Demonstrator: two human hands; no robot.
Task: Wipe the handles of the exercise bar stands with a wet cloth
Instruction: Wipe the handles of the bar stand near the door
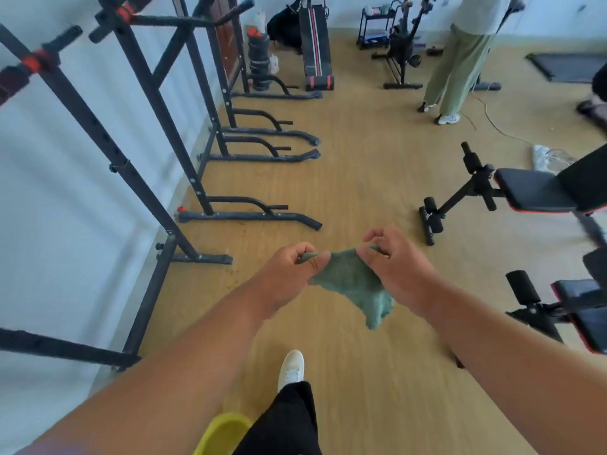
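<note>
A green cloth [353, 285] hangs stretched between my two hands at the middle of the view, above the wooden floor. My left hand [289, 274] pinches its left corner, and my right hand [394, 267] pinches its upper right edge. The loose end droops down to the right. Black exercise bar stands [157, 93] line the white wall on the left. Their foam-covered handles [65, 36] with red collars stick out at the upper left, well away from both hands.
Weight benches [532, 195] stand on the right, with an inclined board [317, 50] and an exercise bike [402, 50] at the back. A person in green trousers [453, 70] stands at the far right. My white shoe [290, 369] steps forward; a yellow object [220, 433] sits at the bottom edge.
</note>
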